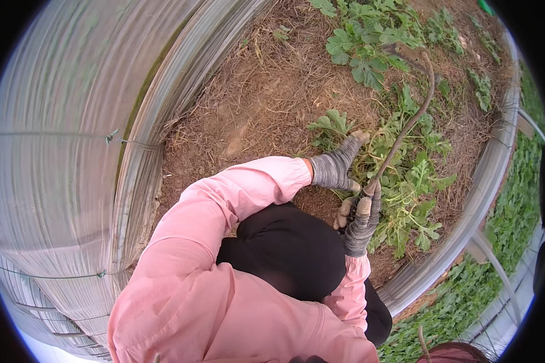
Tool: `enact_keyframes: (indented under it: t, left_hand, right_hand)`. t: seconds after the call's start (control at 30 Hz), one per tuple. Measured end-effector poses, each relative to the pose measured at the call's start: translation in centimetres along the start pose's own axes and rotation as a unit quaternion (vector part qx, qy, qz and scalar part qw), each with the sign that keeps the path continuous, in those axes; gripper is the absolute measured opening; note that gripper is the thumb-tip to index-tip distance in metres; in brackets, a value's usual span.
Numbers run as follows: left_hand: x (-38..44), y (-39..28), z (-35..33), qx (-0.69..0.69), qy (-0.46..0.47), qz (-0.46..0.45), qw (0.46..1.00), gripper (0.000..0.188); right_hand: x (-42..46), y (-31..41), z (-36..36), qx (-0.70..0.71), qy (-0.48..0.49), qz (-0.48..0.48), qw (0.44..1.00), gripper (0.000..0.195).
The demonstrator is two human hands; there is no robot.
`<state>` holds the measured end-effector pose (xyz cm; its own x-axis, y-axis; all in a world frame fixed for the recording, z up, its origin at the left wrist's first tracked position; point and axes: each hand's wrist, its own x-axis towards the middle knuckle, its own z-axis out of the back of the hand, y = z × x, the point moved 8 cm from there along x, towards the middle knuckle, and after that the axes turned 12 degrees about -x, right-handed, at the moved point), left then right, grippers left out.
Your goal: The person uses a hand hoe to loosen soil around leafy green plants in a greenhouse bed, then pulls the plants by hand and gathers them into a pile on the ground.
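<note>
My left hand, in a grey knit glove with pale fingertips, reaches in from the left. Its fingers are spread at the edge of a leafy watermelon vine. Just below it, my right hand, in a matching glove, is closed around the lower end of a long curved brown rod. A flat, rusty-looking blade-like piece sits at the rod's far end, over the leaves. Whether this is a hoe cannot be told for sure. Part of the right palm is hidden by its fingers.
Dry straw and brown soil cover the ground. Clear plastic sheeting rises on the left; a low plastic edge curves along the right. More watermelon plants grow farther up. My knee is bent close behind the hands.
</note>
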<state>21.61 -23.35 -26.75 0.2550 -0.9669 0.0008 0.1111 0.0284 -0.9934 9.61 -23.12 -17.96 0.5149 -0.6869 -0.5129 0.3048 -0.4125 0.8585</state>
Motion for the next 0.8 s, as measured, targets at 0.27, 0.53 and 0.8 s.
enact_keyframes:
  t: [0.27, 0.53, 0.8]
  left_hand:
    - [-1.8, 5.5, 4.9, -0.002, -0.001, 0.168, 0.986, 0.053]
    - [6.4, 12.0, 18.2, 0.259, -0.255, 0.105, 0.926, 0.066]
    - [22.5, 21.4, 18.5, 0.442, -0.134, 0.198, 0.865, 0.085]
  right_hand:
    - [2.2, -1.6, 2.8, -0.022, -0.051, -0.047, 0.997, 0.058]
    - [2.9, -3.2, 6.5, -0.009, -0.089, -0.122, 0.988, 0.05]
    - [-10.0, 9.4, 17.2, -0.118, -0.201, -0.121, 0.965, 0.061]
